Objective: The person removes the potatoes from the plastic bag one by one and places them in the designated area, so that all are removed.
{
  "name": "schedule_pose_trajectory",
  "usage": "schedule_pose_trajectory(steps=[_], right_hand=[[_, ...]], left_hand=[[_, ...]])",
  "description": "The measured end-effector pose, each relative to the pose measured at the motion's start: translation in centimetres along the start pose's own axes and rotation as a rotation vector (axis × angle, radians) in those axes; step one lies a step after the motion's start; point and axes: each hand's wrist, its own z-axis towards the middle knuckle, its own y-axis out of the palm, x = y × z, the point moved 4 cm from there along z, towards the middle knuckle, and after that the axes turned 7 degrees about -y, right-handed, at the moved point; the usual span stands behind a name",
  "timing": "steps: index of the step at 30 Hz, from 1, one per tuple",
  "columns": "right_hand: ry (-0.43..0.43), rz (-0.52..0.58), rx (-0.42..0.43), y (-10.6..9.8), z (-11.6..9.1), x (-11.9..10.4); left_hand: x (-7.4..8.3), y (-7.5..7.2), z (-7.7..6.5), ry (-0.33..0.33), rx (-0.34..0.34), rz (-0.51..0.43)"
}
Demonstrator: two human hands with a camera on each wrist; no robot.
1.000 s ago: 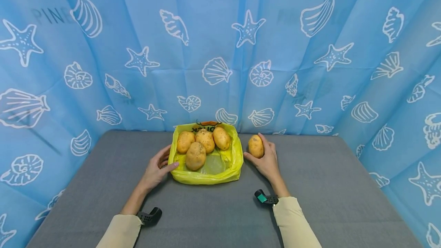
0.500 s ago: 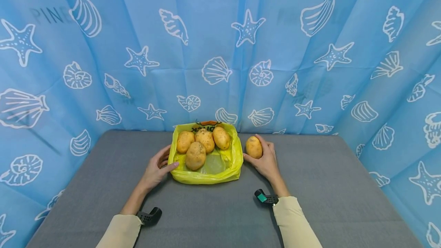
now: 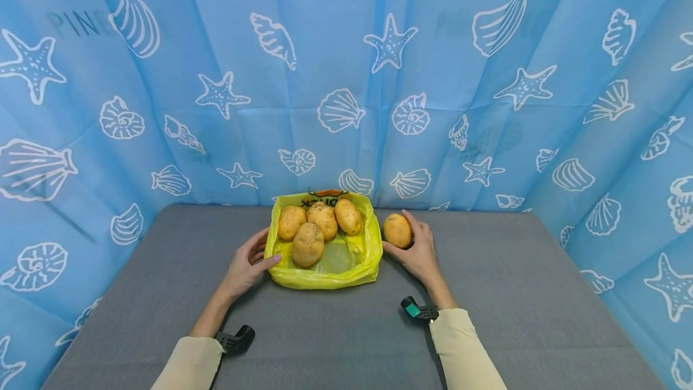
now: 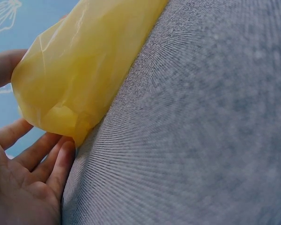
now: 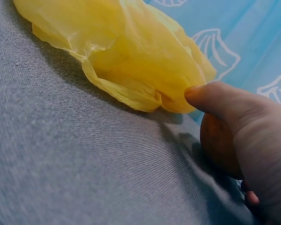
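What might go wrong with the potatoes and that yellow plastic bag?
The rounded yellow-brown potato cupped by the right hand might roll across the grey fabric-covered table if released. The thin yellow plastic bag, held by the left hand, might fold inward if squeezed, nudging the four potatoes inside.

Loose potato (image 3: 397,231): slid slightly left in the head view, now closer to the yellow bag (image 3: 325,281) | right hand (image 3: 418,253): upper fingertip shifted left with it.
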Motion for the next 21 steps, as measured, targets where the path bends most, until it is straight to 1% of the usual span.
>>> schedule_pose_trajectory(steps=[7,11,16,21], right_hand=[[-0.013,0.004,-0.007,0.0,0.1,-0.1],[-0.024,0.031,-0.017,-0.2,0.1,-0.1],[-0.016,0.071,-0.033,-1.0,0.3,-0.3],[-0.021,0.071,-0.028,-2.2,0.7,-1.0]], left_hand=[[-0.1,-0.1,-0.1,-0.004,0.004,-0.001],[-0.3,-0.1,0.0,0.001,0.004,0.001],[-0.3,-0.1,0.0,0.005,0.003,0.008],[-0.3,-0.1,0.1,0.004,0.005,0.009]])
